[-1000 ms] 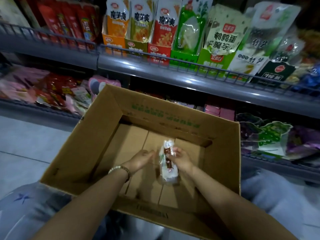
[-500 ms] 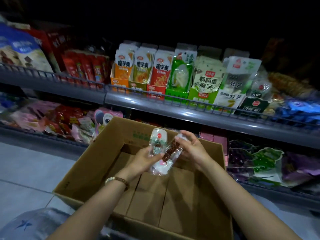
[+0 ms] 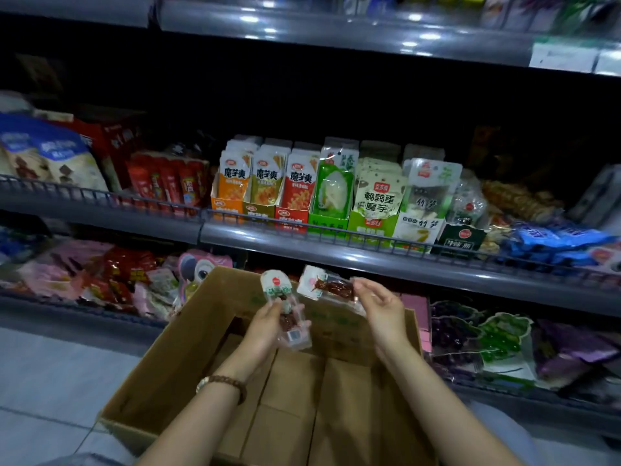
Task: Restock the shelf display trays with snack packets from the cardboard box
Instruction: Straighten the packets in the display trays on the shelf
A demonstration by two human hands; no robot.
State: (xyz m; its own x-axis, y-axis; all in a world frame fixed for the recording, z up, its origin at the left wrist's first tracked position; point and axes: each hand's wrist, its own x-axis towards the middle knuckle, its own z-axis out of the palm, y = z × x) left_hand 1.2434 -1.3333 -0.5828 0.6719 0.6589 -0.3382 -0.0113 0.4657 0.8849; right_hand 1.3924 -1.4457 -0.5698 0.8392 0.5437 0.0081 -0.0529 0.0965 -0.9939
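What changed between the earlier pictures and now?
The left hand and right hand rose from the bottom of the cardboard box to its far rim. The packets, bunched together before, are apart: the left hand grips the left packet, the right hand pinches the right packet. The box stayed put.

The left hand [image 3: 265,326] covers the lower left side of the upright packet [image 3: 285,297] it grips, and the right hand [image 3: 379,307] hides the right end of the tilted packet [image 3: 331,287] it pinches. Print on both is too small to read. The cardboard box [image 3: 174,358] has its near wall cut off by the picture's bottom edge. Behind the trays [image 3: 291,218], the back of the middle shelf [image 3: 353,255] is lost in darkness. Bags [image 3: 100,277] at the left end of the lower shelf [image 3: 67,317] are blurred — so are the price labels [image 3: 564,57].
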